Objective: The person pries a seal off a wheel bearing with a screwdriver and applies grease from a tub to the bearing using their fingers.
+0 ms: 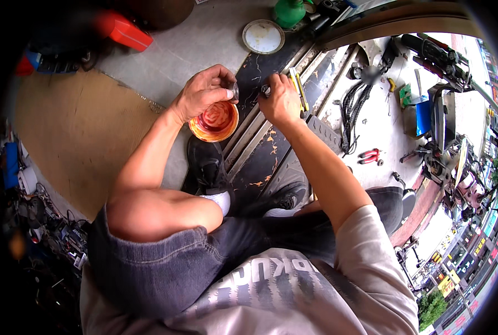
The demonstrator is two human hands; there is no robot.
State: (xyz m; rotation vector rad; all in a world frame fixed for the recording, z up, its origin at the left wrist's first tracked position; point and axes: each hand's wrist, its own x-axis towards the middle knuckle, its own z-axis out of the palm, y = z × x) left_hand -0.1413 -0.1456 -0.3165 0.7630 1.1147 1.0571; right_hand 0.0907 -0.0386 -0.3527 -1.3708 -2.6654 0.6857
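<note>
My left hand (205, 94) is over the far edge of a round tub (196, 132), its thumb and fingers pinched on a small dark round metal part (234, 91). Reddish-orange grease (217, 115) coats the inside of the tub, with yellow smears along the rim. A little to the right, my right hand (283, 101) is closed with a small shiny metal piece (266, 90) at its fingertips; its exact kind is too small to tell. The two parts are apart. Just beyond the right hand is a yellow-edged object (298, 89), partly hidden by the hand.
A round whitish lid (263, 37) and a green bottle (289, 13) stand beyond my hands. Metal door tracks (249, 137) cross the floor. At right lie black cables (354, 114), red-handled pliers (369, 156) and a blue box (422, 118). Brown cardboard (75, 128) covers the left.
</note>
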